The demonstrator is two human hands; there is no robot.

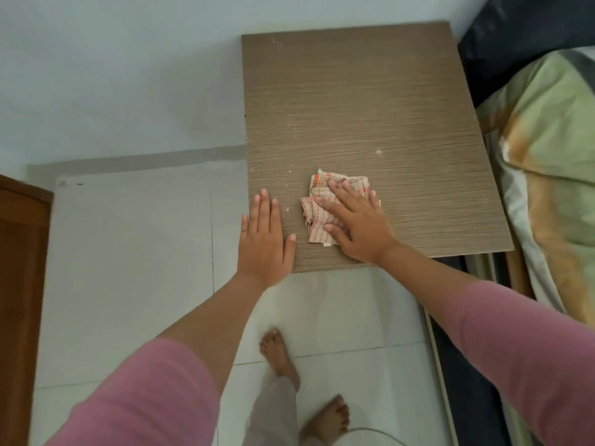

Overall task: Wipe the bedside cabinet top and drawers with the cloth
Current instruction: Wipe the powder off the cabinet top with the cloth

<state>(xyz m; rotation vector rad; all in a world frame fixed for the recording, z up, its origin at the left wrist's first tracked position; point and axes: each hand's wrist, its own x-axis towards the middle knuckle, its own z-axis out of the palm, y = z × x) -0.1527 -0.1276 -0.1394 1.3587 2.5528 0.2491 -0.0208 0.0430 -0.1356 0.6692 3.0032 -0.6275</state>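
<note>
two flat hands [309,230], crumpled striped cloth [325,214], woodgrain top [370,107]

Soft, even light fills the room, fairly bright, with no hard glare. Faint shadows lie on the white floor tiles [135,252] under the forearms. The wide lens bends the straight edges of the cabinet top [370,107], and the whole picture is slightly soft.

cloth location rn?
Head view: the cloth lies crumpled on the cabinet top, near its front edge, pressed flat under the right hand. The left hand rests flat just left of it.
</note>
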